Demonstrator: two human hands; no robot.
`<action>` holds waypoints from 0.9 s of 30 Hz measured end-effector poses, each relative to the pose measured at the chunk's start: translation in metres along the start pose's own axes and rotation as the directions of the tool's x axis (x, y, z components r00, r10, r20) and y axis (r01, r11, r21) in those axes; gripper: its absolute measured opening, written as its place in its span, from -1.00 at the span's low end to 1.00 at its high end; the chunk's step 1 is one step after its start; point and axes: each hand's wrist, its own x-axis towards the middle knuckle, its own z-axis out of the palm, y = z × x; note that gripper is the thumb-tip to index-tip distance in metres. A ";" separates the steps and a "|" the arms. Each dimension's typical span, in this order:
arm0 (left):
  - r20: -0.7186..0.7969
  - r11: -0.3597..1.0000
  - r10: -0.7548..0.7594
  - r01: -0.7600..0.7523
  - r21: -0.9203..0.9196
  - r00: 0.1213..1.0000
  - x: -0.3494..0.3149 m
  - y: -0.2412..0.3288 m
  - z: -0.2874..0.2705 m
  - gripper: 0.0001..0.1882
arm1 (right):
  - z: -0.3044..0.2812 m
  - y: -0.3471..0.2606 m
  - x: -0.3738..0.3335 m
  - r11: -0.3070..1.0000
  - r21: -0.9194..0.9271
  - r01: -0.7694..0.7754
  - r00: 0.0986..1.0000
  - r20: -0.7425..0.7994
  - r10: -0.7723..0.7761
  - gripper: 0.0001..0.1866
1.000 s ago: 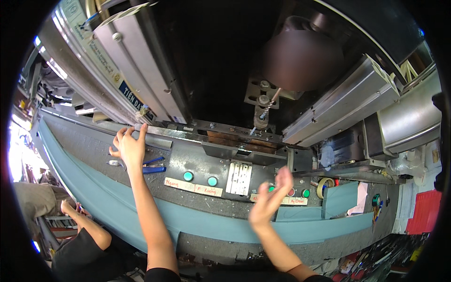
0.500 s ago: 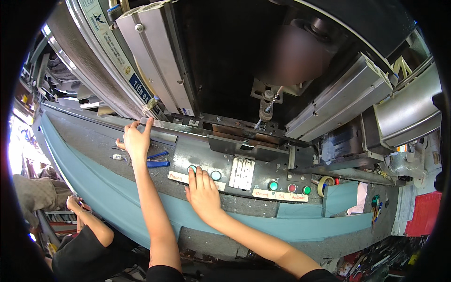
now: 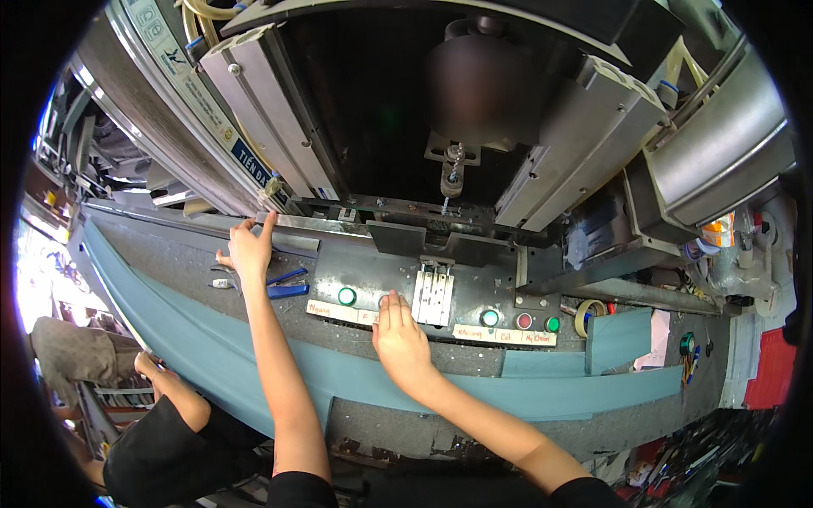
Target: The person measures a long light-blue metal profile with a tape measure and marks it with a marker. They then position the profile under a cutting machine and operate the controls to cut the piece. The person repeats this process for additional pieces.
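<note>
My left hand [image 3: 250,252] grips a long grey metal profile [image 3: 326,224] that lies along the machine's front edge; its fingertips rest on top and the thumb sits on the near side. With fingers stretched out, my right hand [image 3: 400,334] lies on the control plate [image 3: 339,269]. Its fingertips cover the second push button of the left pair, while the green button [image 3: 347,296] beside it shows. Blue-handled pliers [image 3: 288,291] lie right of my left wrist. Beyond the right hand stands a silver clamp block [image 3: 434,296].
Green and red buttons [image 3: 525,322] sit to the right. A drill bit [image 3: 446,203] hangs between two upright metal cylinders [image 3: 271,110]. Blue-green sheeting [image 3: 474,396] runs along the bench front. Tape [image 3: 586,317] lies at right. A co-worker's arm [image 3: 179,394] shows at lower left.
My right hand has moved right, from the first button to the second, uncovering the green one. My left hand stays on the profile. The whole view has shifted slightly.
</note>
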 end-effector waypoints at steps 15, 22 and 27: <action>-0.382 0.888 0.119 -0.270 -0.372 0.917 -0.097 -0.025 -0.001 -0.57 | -0.085 0.143 -0.116 0.824 0.245 -0.511 0.779 -0.274 0.564 -0.62; -0.299 0.800 0.102 -0.257 -0.542 0.949 -0.277 -0.017 0.003 -0.65 | -0.056 0.177 -0.152 0.865 0.233 -0.444 0.831 -0.254 0.495 -0.61; -0.201 0.797 0.182 -0.264 -0.543 0.963 -0.351 -0.042 0.010 -0.74 | -0.084 0.184 -0.144 0.900 0.059 -0.432 0.887 -0.149 0.436 -0.67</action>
